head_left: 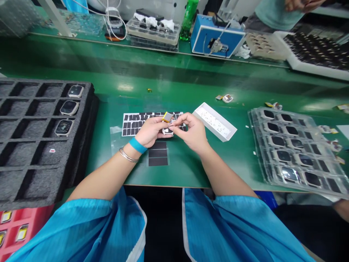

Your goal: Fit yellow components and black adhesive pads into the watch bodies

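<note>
On the green bench [191, 76], a foam tray [21, 153] fills the left side and a blister tray [308, 122] the right, with open room between. Above a black pad sheet [131, 125], the left hand [151, 133] grips a watch case [168, 131], a battery [167, 117] at its fingertips. The right hand [192, 133] pinches the battery's lower edge, just beside a white box [207, 111].

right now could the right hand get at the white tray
Likely yes. The white tray lies just beyond the right hand on the green bench, with nothing visible between them. It is busy, though, at the gold-edged part held near the left hand.
</note>
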### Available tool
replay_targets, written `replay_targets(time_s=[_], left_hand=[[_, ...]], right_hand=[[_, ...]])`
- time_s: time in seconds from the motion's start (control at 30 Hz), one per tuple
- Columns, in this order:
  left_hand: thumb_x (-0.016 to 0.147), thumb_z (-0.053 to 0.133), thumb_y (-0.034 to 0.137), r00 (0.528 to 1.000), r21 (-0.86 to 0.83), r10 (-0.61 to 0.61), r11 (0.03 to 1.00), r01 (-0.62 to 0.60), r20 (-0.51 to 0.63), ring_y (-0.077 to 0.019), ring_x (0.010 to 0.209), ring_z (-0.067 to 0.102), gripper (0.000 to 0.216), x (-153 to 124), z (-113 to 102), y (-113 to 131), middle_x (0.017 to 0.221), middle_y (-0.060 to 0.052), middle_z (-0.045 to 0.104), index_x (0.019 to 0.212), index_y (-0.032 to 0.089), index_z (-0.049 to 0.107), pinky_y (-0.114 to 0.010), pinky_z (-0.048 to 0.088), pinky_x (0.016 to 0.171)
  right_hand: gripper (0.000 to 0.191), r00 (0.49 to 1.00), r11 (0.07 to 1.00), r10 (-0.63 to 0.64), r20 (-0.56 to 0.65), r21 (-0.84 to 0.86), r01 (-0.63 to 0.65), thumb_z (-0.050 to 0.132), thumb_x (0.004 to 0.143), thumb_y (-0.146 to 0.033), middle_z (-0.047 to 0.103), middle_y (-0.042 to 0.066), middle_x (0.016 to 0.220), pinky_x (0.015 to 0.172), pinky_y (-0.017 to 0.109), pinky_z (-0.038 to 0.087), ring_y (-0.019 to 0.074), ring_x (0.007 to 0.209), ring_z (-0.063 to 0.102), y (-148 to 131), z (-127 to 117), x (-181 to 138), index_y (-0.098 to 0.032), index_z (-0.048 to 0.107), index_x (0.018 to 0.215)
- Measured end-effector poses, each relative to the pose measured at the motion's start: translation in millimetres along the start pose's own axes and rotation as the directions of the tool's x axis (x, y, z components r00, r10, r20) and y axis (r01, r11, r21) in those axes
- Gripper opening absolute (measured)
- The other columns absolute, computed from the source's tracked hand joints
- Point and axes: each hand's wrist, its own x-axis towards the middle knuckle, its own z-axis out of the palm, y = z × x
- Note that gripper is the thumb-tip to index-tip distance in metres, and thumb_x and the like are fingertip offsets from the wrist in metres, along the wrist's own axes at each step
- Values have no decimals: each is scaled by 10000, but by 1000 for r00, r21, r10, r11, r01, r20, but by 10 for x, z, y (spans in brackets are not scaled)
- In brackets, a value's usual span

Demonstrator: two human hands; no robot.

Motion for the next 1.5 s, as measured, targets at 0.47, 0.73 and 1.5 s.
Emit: replay_targets(time_s=[0.47, 0.73, 1.5], left_hand=[[692, 688, 114, 996, 119, -58, 992, 50, 63, -130, 679, 660, 168, 42, -13, -92, 777, -20, 686, 856, 133, 716, -279, 606, 610], [667, 686, 31, 967, 55, -125, 992, 115, 223, -136, 719, 716, 367, 50, -74, -44, 807, -17, 709, 1013, 153, 695, -253, 598, 739], [778, 704, 105, 984, -150, 43, 989, -17, 173, -138, 860, 706, 317, 111, -179, -16, 996, -82, 743, 1092, 148, 700, -302, 573, 866]], right_hand=[[131, 994, 984, 30, 105, -178, -11, 710, 834, -318, 691, 37, 965, 855, 365, 489, 204, 907, 622, 42, -141, 73, -221, 700, 921], [70, 998, 977, -56, -12, -207, 52, 720, 843, -292, 740, -5, 823, 800, 357, 479, 200, 811, 628, -5, -104, 57, -259, 743, 787], [387, 993, 982, -104, 50, -153, 111, 693, 843, -328, 611, 86, 1313, 1046, 489, 484, 254, 1189, 588, 249, -1, 69, -273, 648, 1224]])
